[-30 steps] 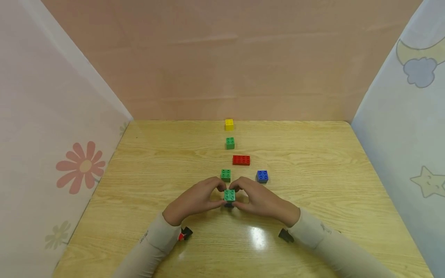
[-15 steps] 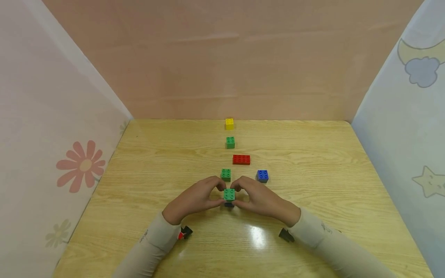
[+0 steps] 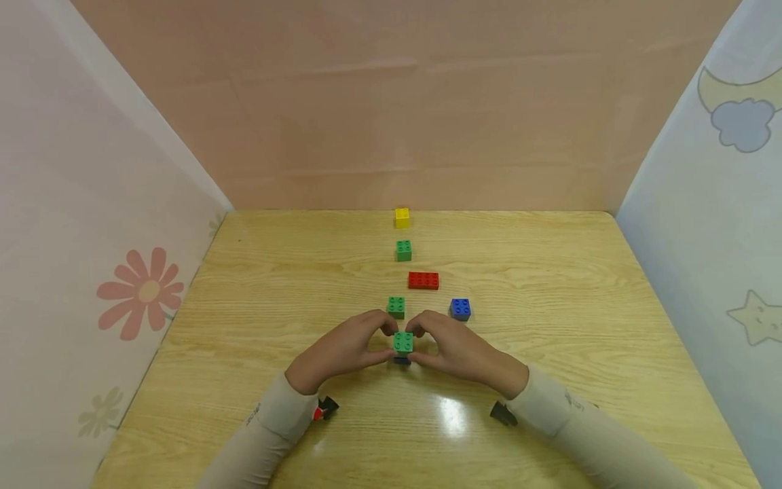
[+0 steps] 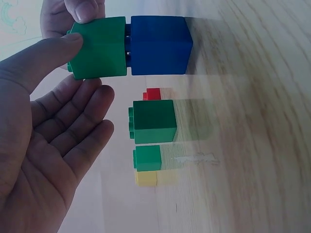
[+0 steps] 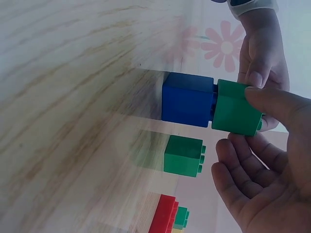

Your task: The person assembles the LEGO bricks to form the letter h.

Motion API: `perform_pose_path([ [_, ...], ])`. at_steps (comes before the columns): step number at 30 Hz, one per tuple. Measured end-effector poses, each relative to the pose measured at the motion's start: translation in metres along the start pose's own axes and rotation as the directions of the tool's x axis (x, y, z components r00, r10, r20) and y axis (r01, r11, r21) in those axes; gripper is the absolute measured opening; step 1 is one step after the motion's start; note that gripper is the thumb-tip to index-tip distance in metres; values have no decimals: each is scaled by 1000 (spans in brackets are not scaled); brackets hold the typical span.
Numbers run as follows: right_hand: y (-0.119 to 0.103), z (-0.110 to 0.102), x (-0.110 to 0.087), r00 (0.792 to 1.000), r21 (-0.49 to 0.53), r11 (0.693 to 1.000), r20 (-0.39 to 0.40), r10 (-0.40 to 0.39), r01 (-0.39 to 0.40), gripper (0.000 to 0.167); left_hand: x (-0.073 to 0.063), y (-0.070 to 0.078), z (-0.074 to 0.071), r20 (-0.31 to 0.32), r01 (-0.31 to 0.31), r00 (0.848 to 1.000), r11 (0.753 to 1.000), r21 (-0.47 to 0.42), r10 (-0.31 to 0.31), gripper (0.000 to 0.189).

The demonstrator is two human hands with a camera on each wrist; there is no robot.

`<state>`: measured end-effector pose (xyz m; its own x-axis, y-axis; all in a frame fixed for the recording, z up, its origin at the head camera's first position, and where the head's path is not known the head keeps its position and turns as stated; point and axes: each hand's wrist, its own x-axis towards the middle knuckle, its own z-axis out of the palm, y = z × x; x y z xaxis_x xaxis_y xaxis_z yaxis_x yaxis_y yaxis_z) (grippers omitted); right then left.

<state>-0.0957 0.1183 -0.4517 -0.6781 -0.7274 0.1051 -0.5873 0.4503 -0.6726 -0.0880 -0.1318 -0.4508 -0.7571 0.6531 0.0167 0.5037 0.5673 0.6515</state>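
1. The held green brick [image 3: 403,343], with 4 studs on top, is above the lower blue brick [image 4: 160,46], lined up with it. Both wrist views show a thin gap between these 2 bricks, with studs visible inside it; the green brick is not fully down.
2. The lower blue brick stands upright on the table [image 3: 275,272], near the person's side.
3. The left hand [image 3: 348,350] pinches the held green brick at its left side, thumb on the near part, fingers curved round behind.
4. The right hand [image 3: 455,350] pinches the same brick from the right side in a matching grip.
5. Just beyond the hands sits the near green brick [image 3: 396,307], with 4 studs, apart from the stack.
6. The loose blue brick [image 3: 461,309], also with 4 studs, lies to its right.
7. Farther out are the red brick [image 3: 423,280], long, with 8 studs, then the far green brick [image 3: 404,250], then the yellow brick [image 3: 402,218] by the table's back edge.
8. Pale sleeves [image 3: 263,428] cover the 2 forearms.
9. Behind the table hangs a pinkish backdrop [image 3: 397,122]; a flower-patterned panel [image 3: 146,291] stands at left.
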Motion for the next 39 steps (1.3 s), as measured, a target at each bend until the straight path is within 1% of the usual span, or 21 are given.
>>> perform_pose_path([
  [10, -4, -1, 0, 1000, -10, 1000, 4, 14, -14, 35, -1, 0, 0, 4, -1, 1000, 1000, -15, 1, 35],
  [14, -3, -1, -1, 1000, -18, 1000, -3, 0, 0, 34, -1, 0, 0, 5, -1, 1000, 1000, -6, 1, 34],
  [22, 0, -2, -2, 999, -25, 999, -19, -26, 26, 35, 0, 2, -1, 13, 20, 1000, 1000, 15, -20, 32],
  [28, -2, -3, -1, 999, -39, 999, -37, -34, 33, 33, -1, 3, -3, 10, 15, 1000, 1000, 28, -15, 31],
  [39, -3, -3, 0, 999, -48, 999, -29, -23, 21, 31, 1, 1, -2, 20, 6, 1000, 1000, 21, -7, 32],
])
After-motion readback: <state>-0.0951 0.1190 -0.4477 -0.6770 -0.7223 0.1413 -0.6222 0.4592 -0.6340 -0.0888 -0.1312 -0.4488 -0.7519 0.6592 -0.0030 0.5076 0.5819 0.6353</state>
